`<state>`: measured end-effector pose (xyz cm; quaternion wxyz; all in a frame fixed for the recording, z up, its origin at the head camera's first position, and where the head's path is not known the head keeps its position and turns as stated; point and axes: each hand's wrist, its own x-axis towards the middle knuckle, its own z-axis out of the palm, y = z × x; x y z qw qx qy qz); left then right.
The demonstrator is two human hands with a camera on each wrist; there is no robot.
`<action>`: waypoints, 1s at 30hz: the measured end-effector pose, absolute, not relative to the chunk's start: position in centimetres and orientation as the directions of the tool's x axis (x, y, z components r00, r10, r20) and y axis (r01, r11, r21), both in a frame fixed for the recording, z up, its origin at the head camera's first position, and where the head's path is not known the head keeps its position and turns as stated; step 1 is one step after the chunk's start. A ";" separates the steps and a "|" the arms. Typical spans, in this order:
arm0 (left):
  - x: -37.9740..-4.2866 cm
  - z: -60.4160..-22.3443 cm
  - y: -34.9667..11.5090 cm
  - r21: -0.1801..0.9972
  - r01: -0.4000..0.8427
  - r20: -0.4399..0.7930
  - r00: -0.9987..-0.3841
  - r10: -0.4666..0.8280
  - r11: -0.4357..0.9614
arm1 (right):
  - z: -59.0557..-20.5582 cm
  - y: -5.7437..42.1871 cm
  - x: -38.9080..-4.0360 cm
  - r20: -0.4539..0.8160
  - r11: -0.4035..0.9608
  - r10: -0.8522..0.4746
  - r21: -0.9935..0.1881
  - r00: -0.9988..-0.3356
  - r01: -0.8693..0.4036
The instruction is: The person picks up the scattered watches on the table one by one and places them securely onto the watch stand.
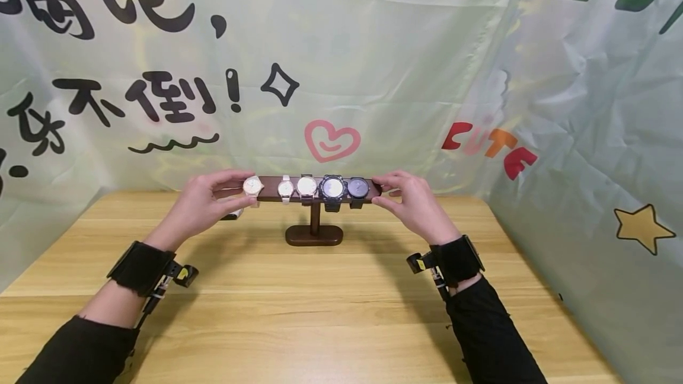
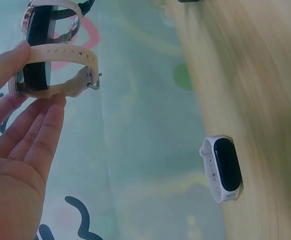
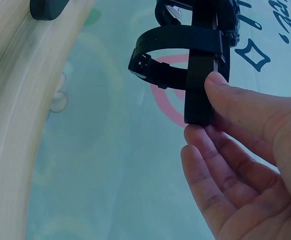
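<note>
Nearest us, both black-sleeved forearms carry wrist straps above the wooden table (image 1: 320,313). Our left hand (image 1: 205,203) pinches the pale-strapped watch (image 1: 253,186) at the left end of the dark display bar (image 1: 272,182), thumb above and fingers beneath. Our right hand (image 1: 411,200) pinches the bar's right end, beside the black watch (image 1: 358,188). A white fitness band (image 2: 222,168) lies on the table under the left hand.
</note>
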<state>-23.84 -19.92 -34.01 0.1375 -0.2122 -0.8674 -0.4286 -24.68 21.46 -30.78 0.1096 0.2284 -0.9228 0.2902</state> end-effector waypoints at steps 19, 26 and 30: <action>-24.2 -33.7 -19.4 0.659 0.478 0.415 -0.875 0.249 0.580 | -30.9 21.4 -24.7 0.341 0.731 -0.354 -0.480 -0.871 -0.485; -24.4 -33.7 -19.2 0.636 0.493 0.426 -0.866 0.262 0.594 | -30.9 21.4 -24.7 0.345 0.731 -0.353 -0.479 -0.870 -0.487; -24.5 -33.7 -19.1 0.634 0.494 0.425 -0.865 0.266 0.594 | -30.9 21.4 -24.7 0.343 0.733 -0.353 -0.477 -0.871 -0.485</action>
